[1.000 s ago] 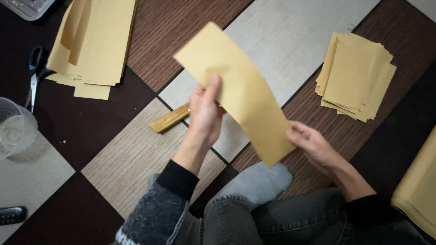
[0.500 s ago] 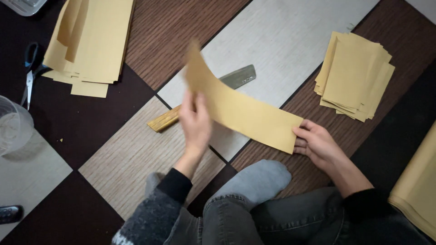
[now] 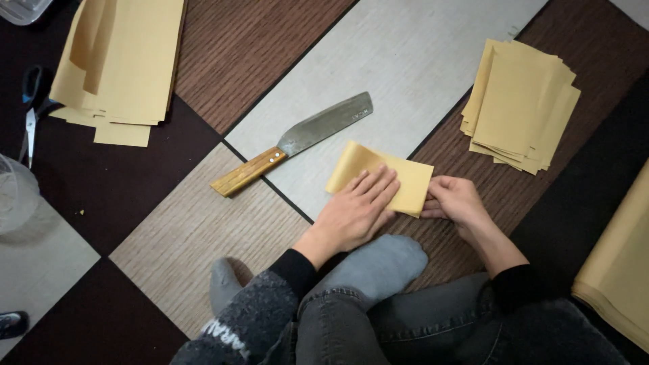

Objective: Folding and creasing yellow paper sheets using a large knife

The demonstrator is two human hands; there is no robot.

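On the patterned floor [image 3: 203,223], a folded tan paper sheet [image 3: 409,177] lies pressed under the flat, open left hand [image 3: 358,209], the right hand's [image 3: 456,201] fingers pinching its edge, beside a wooden-handled cleaver [image 3: 297,140].

We see our left hand [image 3: 358,209] pressed flat on a folded tan paper [image 3: 405,179] lying on the floor [image 3: 419,61], while our right hand [image 3: 456,203] pinches its edge at three o'clock. A knife [image 3: 297,142] with a wooden handle lies just beside the paper at ten o'clock (blade pointing to two o'clock). A stack of tan sheets [image 3: 520,105] sits at two o'clock.
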